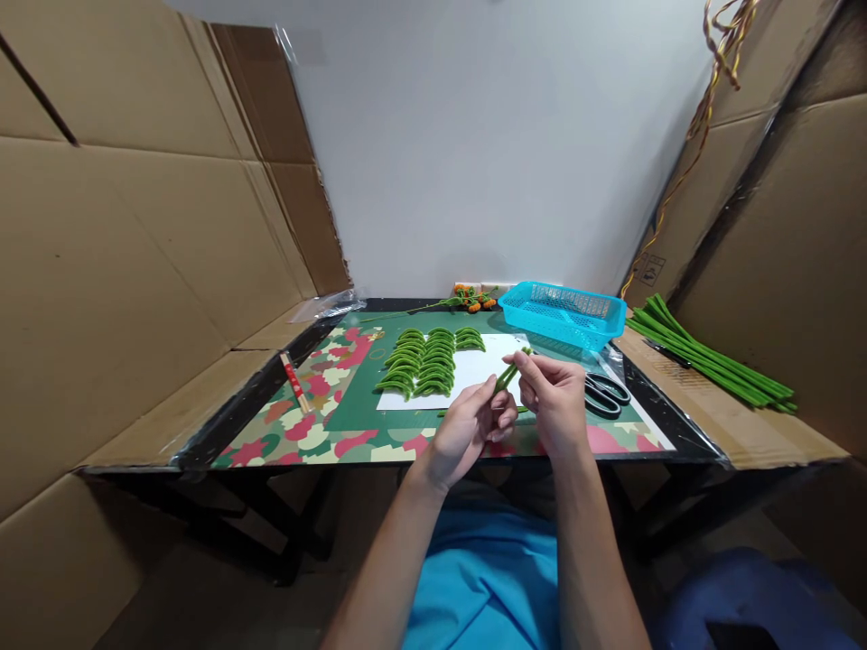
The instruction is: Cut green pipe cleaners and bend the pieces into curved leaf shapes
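Note:
A short green pipe cleaner (510, 369) is held between both hands above the near edge of the table. My left hand (469, 424) pinches its lower end with curled fingers. My right hand (554, 392) grips its upper part, fingers closed round it. Behind the hands lies a white sheet (480, 365) carrying several rows of bent green pipe-cleaner pieces (428, 359).
Black scissors (605, 393) lie right of my right hand. A turquoise mesh basket (564, 312) stands at the back right. Long green pipe cleaners (704, 355) rest on cardboard at the right. Orange-and-green flowers (472, 297) sit at the back. A red-wrapped stick (294, 381) lies left. Cardboard walls enclose the table.

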Action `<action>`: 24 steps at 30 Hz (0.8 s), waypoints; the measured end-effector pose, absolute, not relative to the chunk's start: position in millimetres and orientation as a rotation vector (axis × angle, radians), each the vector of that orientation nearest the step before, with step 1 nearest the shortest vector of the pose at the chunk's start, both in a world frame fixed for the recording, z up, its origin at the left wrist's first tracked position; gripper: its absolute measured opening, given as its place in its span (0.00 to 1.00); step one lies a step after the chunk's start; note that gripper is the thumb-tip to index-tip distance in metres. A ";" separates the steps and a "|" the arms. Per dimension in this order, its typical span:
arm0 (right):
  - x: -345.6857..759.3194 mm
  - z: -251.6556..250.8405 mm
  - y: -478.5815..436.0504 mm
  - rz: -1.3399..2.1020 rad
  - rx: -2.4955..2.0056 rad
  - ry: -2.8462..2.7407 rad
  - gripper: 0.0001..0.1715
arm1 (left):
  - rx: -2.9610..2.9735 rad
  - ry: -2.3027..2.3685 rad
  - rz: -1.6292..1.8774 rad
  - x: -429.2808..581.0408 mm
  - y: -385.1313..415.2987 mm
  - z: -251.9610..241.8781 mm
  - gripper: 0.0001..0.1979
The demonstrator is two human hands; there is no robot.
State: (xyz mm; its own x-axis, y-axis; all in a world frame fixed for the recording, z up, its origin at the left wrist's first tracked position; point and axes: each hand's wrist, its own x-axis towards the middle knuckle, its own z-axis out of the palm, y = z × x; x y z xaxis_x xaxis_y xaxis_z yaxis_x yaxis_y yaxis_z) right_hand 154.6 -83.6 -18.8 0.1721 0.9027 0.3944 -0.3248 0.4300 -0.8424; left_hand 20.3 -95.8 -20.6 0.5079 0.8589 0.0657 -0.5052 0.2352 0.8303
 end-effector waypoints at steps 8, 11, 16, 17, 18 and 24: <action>150.2 -17.1 -83.6 1.032 -0.678 -1.027 0.21 | 0.880 0.517 1.111 23.4 -93.9 -20.2 0.24; 148.5 -17.4 -83.5 1.023 -0.684 -1.037 0.21 | 0.891 0.549 1.126 25.5 -93.2 -20.9 0.25; 148.2 -16.8 -84.6 0.987 -0.720 -1.063 0.22 | 0.893 0.550 1.116 26.4 -92.9 -21.6 0.29; 148.3 -16.7 -84.5 0.982 -0.729 -1.066 0.23 | 0.891 0.546 1.120 26.4 -92.9 -21.5 0.29; 148.4 -16.7 -84.4 0.977 -0.736 -1.067 0.23 | 0.892 0.544 1.127 26.5 -92.9 -21.3 0.29; 147.6 -17.9 -83.7 0.964 -0.747 -1.066 0.23 | 0.897 0.541 1.140 27.4 -92.8 -21.3 0.27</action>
State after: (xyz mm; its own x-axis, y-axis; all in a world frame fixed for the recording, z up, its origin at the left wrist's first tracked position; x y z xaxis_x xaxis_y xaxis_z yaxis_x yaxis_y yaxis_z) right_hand 147.6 -83.7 -17.9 0.1739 0.9130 0.3691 -0.2763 0.4050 -0.8716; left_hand 27.4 -92.8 -21.3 0.3509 0.9340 0.0676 -0.5382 0.1421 0.8308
